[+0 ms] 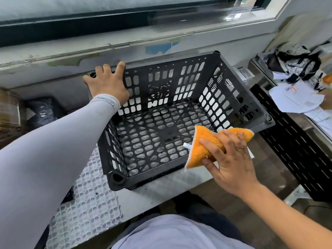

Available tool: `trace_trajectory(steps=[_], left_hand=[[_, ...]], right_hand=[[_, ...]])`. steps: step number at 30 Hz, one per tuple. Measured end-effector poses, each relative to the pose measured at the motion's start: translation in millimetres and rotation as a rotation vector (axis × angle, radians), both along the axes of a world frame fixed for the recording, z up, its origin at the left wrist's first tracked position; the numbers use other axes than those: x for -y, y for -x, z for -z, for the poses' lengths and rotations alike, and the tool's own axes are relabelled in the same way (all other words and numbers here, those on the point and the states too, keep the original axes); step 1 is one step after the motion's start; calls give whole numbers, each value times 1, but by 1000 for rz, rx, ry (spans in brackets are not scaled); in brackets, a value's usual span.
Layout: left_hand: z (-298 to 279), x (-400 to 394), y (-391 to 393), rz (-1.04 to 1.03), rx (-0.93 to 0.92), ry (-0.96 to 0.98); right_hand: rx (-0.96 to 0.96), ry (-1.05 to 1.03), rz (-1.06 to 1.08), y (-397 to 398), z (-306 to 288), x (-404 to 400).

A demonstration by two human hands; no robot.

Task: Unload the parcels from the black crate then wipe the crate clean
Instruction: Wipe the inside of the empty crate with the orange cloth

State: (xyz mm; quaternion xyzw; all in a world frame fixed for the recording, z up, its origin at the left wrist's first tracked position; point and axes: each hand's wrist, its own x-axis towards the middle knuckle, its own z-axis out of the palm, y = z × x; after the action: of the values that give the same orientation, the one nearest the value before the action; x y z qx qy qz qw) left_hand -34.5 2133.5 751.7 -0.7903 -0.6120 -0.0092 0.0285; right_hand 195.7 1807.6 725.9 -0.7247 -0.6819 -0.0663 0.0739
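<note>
Pale shirt (170,234) nearest, bottom centre. Left hand (107,81), grip spread, presses on the far-left corner of the black crate (143,81), which stands empty on the desk (161,191). Right hand (231,159), at the crate's near-right rim, pinches a folded orange cloth (206,146) between thumb and fingers. Unloading appears complete; wiping is the step in hand. Best practice: brace the crate with the left hand, flatten the cloth, work rim to floor.

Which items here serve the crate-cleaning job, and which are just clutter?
Job: black crate, orange cloth held by right hand, left hand resting on its corner.
Lying about: papers, black perforated panel, white lattice mat, dark bag.
</note>
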Motion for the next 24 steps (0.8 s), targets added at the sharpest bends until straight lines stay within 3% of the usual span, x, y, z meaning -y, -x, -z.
trace_trajectory(steps=[8,19,24], left_hand=[[1,0,0,1,-6,5],[2,-1,0,-8,-21,17],[2,0,1,1,-17,12]], right_hand=[[-5,-70,49,37,3,-8],[23,-158,-253,157,-7,-36],[-1,-187,-350,157,-5,-42]])
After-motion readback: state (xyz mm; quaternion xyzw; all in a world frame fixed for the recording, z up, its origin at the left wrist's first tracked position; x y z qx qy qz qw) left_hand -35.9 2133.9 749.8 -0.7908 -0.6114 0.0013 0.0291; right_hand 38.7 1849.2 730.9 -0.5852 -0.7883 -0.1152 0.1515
